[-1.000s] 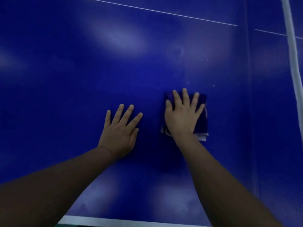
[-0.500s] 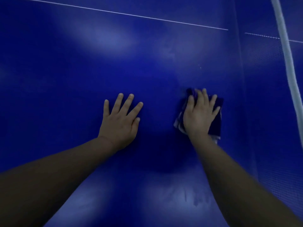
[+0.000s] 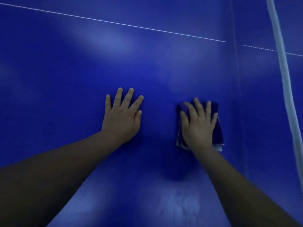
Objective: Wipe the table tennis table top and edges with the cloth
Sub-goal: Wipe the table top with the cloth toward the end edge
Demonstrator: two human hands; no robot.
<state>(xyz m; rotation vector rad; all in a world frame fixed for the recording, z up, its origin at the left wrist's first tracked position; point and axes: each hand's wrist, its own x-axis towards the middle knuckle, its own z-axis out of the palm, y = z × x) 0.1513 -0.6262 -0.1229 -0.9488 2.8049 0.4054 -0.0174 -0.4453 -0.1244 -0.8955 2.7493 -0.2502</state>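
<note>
- The blue bench [image 3: 68, 99] fills almost the whole view, its matte top lit by soft pale patches of reflected light, one far up on the left and one close to the near edge.
- A thin white line [image 3: 114, 22] crosses the far part of the bench from left to right, slanting downward toward the net.
- The net [image 3: 262, 112] stands along the right side as a fine dark-blue mesh, with a white band [image 3: 283, 76] running along its top; the line shows again through the mesh, faint and broken.
- Two bare forearms reach in from the lower corners toward the middle of the bench.
- The left hand [image 3: 122, 116] lies palm down directly on the bench, fingers straight and spread apart, holding nothing.
- The right hand [image 3: 197, 126] presses flat on the cloth [image 3: 217, 128], fingers extended and slightly fanned, not curled around it.
- The cloth is a folded dark-blue piece with pale edges showing at its near corners; it lies on the bench between the left hand and the net, nearer the net but clear of it.
- A few tiny pale specks [image 3: 195, 80] dot the bench just beyond the cloth.
</note>
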